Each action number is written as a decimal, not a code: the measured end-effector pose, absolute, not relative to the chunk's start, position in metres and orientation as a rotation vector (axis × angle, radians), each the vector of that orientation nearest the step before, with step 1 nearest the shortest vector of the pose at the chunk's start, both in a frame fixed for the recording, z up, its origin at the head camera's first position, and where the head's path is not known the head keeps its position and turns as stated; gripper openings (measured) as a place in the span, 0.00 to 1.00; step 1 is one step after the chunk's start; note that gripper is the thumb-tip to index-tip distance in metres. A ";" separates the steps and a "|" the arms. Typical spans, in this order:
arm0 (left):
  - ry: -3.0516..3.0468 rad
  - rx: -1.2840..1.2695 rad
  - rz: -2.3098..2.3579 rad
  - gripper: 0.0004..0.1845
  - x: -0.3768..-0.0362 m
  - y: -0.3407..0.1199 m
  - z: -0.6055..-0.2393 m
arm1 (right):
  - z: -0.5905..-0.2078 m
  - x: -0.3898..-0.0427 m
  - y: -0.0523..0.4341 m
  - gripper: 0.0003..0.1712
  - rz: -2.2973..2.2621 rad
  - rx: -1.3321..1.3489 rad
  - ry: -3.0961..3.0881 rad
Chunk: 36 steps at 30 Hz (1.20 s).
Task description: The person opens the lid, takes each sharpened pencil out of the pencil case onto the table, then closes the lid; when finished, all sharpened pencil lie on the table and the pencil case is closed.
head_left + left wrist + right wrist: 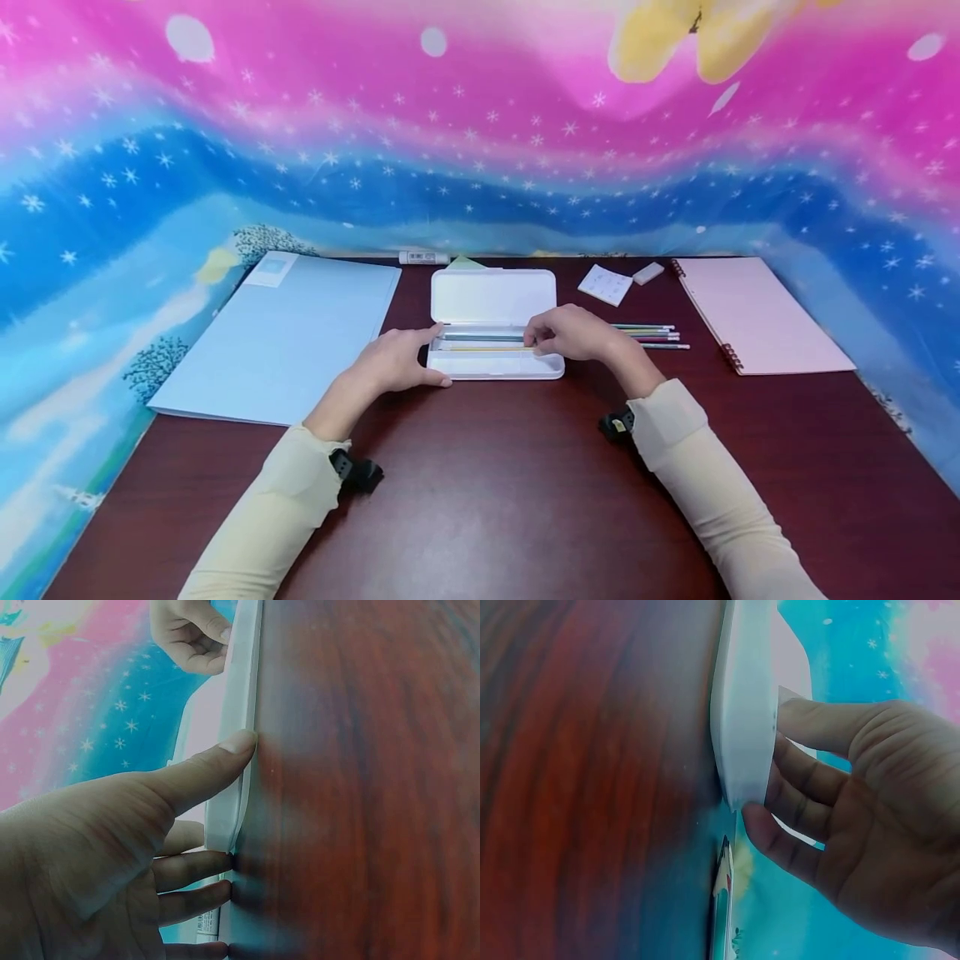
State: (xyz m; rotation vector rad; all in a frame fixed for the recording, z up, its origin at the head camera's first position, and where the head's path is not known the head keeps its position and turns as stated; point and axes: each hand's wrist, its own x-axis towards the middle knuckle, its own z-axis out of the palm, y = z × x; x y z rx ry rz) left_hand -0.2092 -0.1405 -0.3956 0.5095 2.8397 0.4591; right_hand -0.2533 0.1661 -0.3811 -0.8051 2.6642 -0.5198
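A white pencil case (495,367) lies on the table with its lid (493,296) raised at the back. Inside it are a dark pencil (483,337) and a yellow pencil (487,349), lying lengthwise. My left hand (390,360) holds the case's left end, thumb on the front wall and fingers around the end and back corner. My right hand (573,332) reaches into the right part of the case, thumb and fingers bent at the yellow pencil's right end. In the right wrist view the case wall (746,712) hides what those fingertips pinch.
Several pencils (652,336) lie right of the case. Behind are a glue stick (423,257), a green paper piece (465,262), a small notepad (605,285) and an eraser (648,273). A blue folder (292,333) lies left, a pink spiral notebook (765,317) right.
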 end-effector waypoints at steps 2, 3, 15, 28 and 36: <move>2.846 0.515 0.448 0.52 -0.210 -0.141 -0.396 | -0.381 -0.253 0.166 0.08 -0.533 -0.803 2.657; 2.846 0.515 0.446 0.52 -0.210 -0.141 -0.396 | -0.381 -0.253 0.166 0.07 -0.538 -0.803 2.654; 2.835 0.509 0.450 0.52 -0.208 -0.140 -0.394 | -0.375 -0.259 0.181 0.10 -0.788 -0.813 2.678; 2.834 0.506 0.455 0.52 -0.212 -0.140 -0.397 | -0.367 -0.254 0.253 0.09 -0.878 -0.703 2.809; 2.833 0.513 0.472 0.52 -0.211 -0.140 -0.397 | -0.371 -0.244 0.296 0.10 -0.859 -0.633 2.868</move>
